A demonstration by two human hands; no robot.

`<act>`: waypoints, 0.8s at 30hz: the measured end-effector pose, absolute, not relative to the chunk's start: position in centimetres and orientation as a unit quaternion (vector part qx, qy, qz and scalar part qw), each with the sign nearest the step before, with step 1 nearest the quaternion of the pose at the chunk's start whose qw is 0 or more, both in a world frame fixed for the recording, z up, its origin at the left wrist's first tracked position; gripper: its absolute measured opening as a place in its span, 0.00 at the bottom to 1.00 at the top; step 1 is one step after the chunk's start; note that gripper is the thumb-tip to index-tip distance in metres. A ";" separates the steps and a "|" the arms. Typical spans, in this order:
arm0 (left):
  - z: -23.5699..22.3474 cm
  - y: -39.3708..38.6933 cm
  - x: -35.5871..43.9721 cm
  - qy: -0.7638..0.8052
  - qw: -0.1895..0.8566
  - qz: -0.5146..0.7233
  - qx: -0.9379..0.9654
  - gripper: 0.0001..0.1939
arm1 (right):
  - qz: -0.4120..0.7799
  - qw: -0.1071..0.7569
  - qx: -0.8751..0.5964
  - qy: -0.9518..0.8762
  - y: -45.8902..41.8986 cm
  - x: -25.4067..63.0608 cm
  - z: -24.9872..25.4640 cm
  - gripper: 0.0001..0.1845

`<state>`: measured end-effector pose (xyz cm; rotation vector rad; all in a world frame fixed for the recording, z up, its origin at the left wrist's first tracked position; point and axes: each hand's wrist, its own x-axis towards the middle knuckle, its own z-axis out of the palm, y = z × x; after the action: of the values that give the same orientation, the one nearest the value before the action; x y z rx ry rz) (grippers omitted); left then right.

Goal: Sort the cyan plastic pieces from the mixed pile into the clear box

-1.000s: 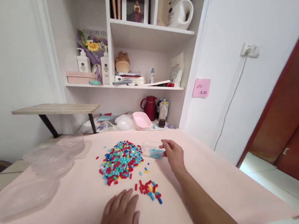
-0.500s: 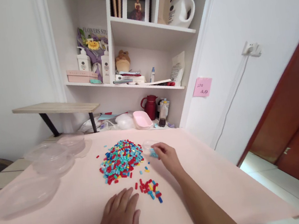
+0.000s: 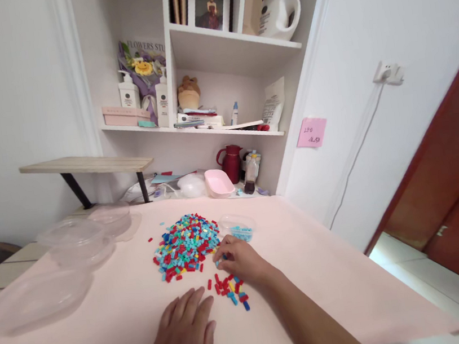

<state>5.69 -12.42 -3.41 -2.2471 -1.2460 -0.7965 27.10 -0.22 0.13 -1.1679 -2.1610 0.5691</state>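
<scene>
My left hand (image 3: pixel 182 335) lies flat on the pink tablecloth with its fingers stretched out, holding nothing. At the right edge of a big heap of mixed small toy bricks (image 3: pixel 186 245), my right hand (image 3: pixel 239 259) pinches down on a light blue brick (image 3: pixel 217 263) between thumb and fingertips. Just behind that hand stands a clear plastic container (image 3: pixel 248 221) with light blue bricks (image 3: pixel 241 232) inside. A smaller scatter of red, yellow and blue bricks (image 3: pixel 228 287) lies between my two hands, partly under the right wrist.
Clear plastic containers and lids (image 3: pixel 38 298) sit along the left side of the pink-covered table (image 3: pixel 334 282). Toward the back are a pink tray (image 3: pixel 219 183), a dark red jug (image 3: pixel 231 163) and a bottle (image 3: pixel 250 173). A wooden riser (image 3: pixel 87 165) stands back left, below shelves.
My right hand has left the clear container and come nearer, down to the loose light blue brick beside the heap. The left hand stays where it was.
</scene>
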 end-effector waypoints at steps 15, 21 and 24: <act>-3.1 -12.6 5.6 -0.445 0.232 -0.289 -0.816 0.16 | 0.162 0.625 -0.549 -0.530 2.5 31.3 2.1 0.23; -3.7 -12.3 5.5 -0.454 0.194 -0.288 -0.820 0.17 | 0.203 0.628 -0.490 -0.570 1.7 30.8 2.0 0.24; -3.5 -12.3 5.5 -0.445 0.216 -0.289 -0.819 0.17 | 0.207 0.582 -0.473 -0.629 0.8 29.6 1.9 0.20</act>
<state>5.52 -12.33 -3.45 -2.2708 -1.2347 -0.8019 29.59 0.78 1.87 -1.1041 -1.4687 0.4836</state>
